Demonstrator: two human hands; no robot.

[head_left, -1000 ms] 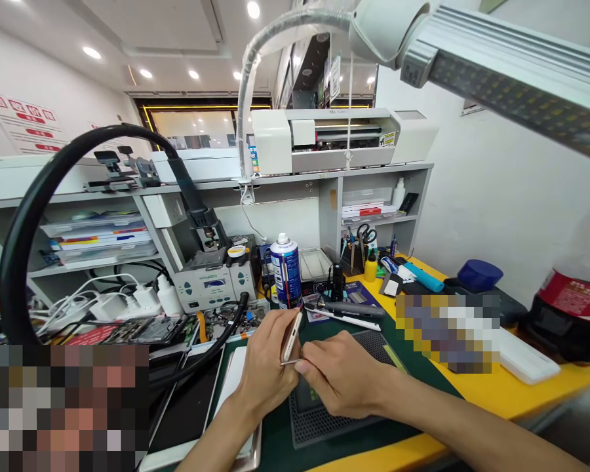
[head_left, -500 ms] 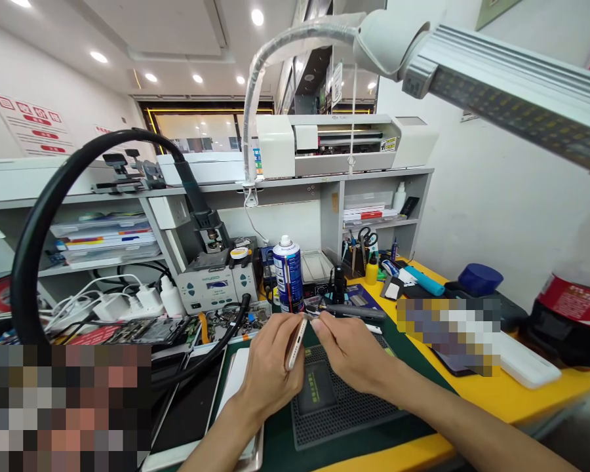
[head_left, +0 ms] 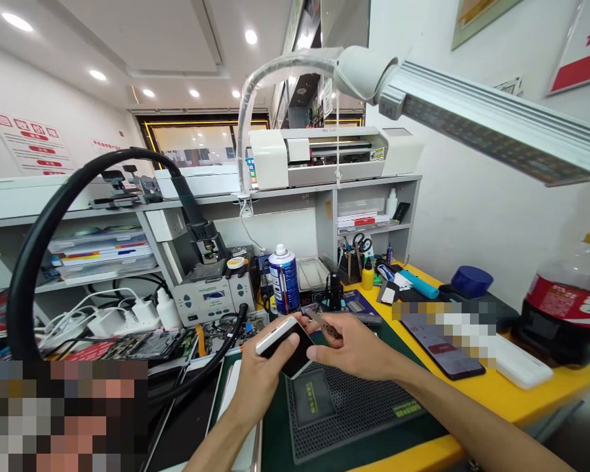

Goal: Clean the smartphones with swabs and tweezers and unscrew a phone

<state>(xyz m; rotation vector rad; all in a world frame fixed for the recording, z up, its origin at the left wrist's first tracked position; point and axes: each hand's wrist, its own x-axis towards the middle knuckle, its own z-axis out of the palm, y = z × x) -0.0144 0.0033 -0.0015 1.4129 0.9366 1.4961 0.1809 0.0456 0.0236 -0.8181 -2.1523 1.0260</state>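
Observation:
My left hand [head_left: 263,373] is closed around a smartphone [head_left: 288,347] with a white edge. The phone is tilted, its dark face turned up towards me, and the left thumb lies across that face. My right hand [head_left: 361,347] grips a thin flat metal tool [head_left: 327,326] between its fingers, close beside the phone's far right edge. The right thumb tip is at the phone's right side; whether it touches cannot be made out. Both hands are above a dark perforated work mat [head_left: 354,406].
A blue spray can [head_left: 284,278] stands behind the hands. At left are a soldering station [head_left: 214,298], a black hose [head_left: 34,242] and circuit boards [head_left: 147,347]. To the right lie another phone [head_left: 442,344], a white bar-shaped object [head_left: 516,360] and a cola bottle [head_left: 565,308]. A lamp [head_left: 472,118] hangs overhead.
The phone has turned from edge-on to showing its dark face. My left thumb has come onto that face. The metal tool in my right hand now shows more plainly. The camera view has shifted slightly.

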